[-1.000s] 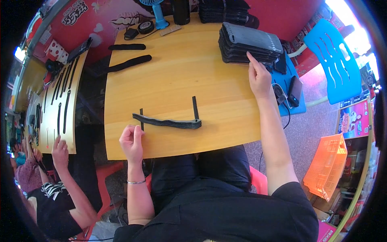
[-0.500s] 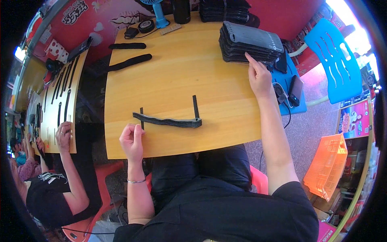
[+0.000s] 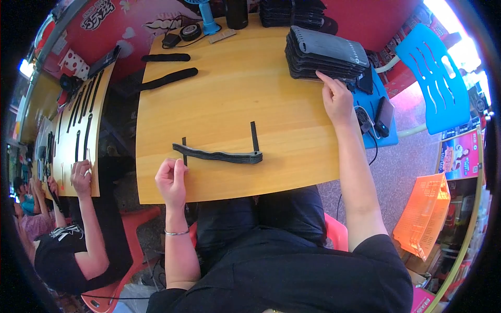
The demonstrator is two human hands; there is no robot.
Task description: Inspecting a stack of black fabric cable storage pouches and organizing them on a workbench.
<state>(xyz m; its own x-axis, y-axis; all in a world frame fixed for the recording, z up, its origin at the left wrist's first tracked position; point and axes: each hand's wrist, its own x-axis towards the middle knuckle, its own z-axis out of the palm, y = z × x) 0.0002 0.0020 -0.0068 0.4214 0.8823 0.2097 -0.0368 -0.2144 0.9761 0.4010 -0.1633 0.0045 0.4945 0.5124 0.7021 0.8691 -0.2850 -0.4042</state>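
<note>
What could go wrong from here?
1. The right hand has its index finger at the stack; a push might skew the layers.
2. The stack sits by the right edge of the table, so it could slip off.
3. The left hand is close to the black band and might knock it.

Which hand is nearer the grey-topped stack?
Right. The right hand is by the near edge of the grey-topped stack; the left hand is farther away, near the wavy black strip.

1. Table (image 3: 224,104): yellow-brown, wood grain.
2. Folded strip (image 3: 219,155): black.
3. Stack (image 3: 329,46): grey top, black sides.
4. Chair (image 3: 431,86): bright blue.
5. Crate (image 3: 421,216): orange.
6. Fan (image 3: 209,22): light blue.
7. Person's shirt (image 3: 292,266): plain black.
8. Wall (image 3: 360,18): red.
</note>
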